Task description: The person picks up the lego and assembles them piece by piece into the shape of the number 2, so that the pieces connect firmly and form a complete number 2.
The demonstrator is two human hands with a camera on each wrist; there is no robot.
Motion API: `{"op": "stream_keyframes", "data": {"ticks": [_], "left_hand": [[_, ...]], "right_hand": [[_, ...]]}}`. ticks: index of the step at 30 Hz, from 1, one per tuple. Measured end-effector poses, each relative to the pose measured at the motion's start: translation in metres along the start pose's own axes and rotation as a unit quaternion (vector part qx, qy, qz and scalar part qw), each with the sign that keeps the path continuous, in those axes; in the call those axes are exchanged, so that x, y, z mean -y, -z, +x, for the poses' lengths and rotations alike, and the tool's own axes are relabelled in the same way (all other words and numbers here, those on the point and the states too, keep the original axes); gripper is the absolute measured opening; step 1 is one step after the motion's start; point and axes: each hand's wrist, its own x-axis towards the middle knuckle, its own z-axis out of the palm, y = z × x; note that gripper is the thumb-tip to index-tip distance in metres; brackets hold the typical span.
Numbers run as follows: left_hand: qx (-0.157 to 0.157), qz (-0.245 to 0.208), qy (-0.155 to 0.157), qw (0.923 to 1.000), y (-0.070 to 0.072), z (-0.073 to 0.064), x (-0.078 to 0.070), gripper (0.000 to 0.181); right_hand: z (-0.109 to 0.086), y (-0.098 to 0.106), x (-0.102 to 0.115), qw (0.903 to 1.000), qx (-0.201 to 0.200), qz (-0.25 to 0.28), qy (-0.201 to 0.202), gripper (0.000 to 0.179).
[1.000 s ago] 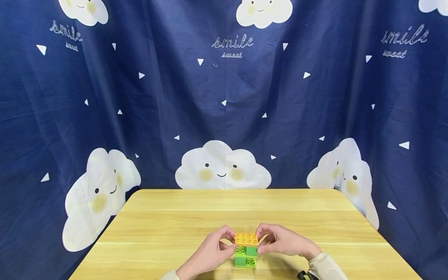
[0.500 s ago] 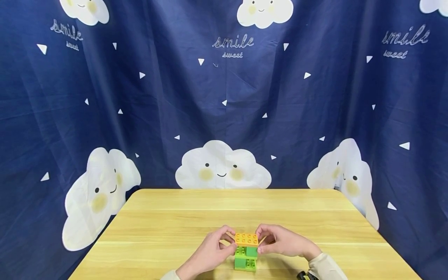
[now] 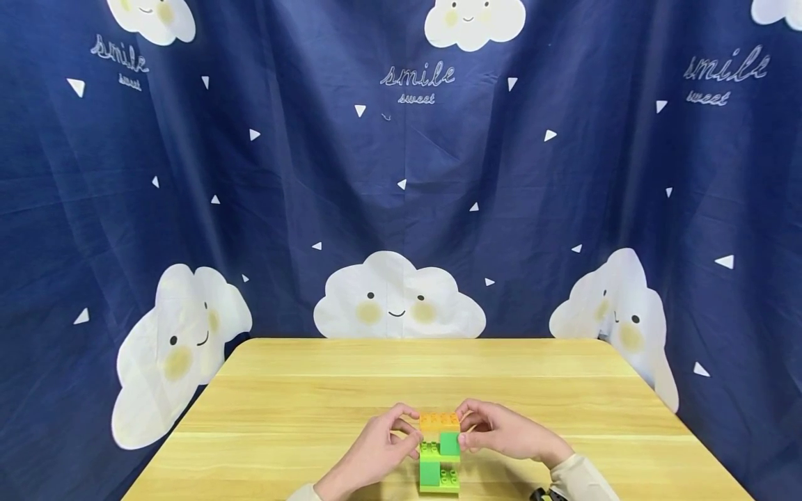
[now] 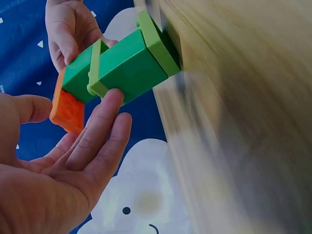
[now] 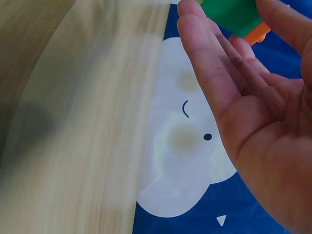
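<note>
Between both hands stands a toy brick stack [image 3: 429, 474], upright with its top leaning away. Its layers are an orange brick [image 3: 440, 419] on top, two dark green blocks and light green plates with studs. My left hand [image 3: 383, 442] pinches the left side; in the left wrist view its thumb is at the orange brick and a fingertip lies on the lower green block [image 4: 131, 68]. From the right, my right hand [image 3: 509, 431] holds the upper part, thumb at the upper green block [image 3: 449, 443]. Its fingertips are partly hidden behind the stack.
A light wooden table [image 3: 301, 396] spans the front, with the stack near its near edge. Behind it hangs a dark blue curtain [image 3: 276, 209] with white smiling clouds. A black strap-like item [image 3: 540, 495] shows by the right sleeve [image 3: 583, 479].
The stack has tilted, its top leaning farther back and its bottom end coming nearer, so more of its front shows. Both hands have kept their hold and barely shifted.
</note>
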Motion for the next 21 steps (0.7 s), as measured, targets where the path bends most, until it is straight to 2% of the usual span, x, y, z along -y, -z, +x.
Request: {"op": "stream_keyframes", "data": {"ticks": [6, 21], "left_hand": [[-0.004, 0.006, -0.004, 1.0, -0.0005, 0.0003, 0.0001, 0.031], [-0.01, 0.039, -0.002, 0.9992, -0.0016, -0.0004, 0.0038, 0.043]], "right_hand": [[0.0008, -0.001, 0.0005, 0.9988, -0.024, 0.026, -0.033, 0.037], [0.003, -0.0073, -0.0014, 0.9978, -0.06, 0.009, -0.025, 0.041]]}}
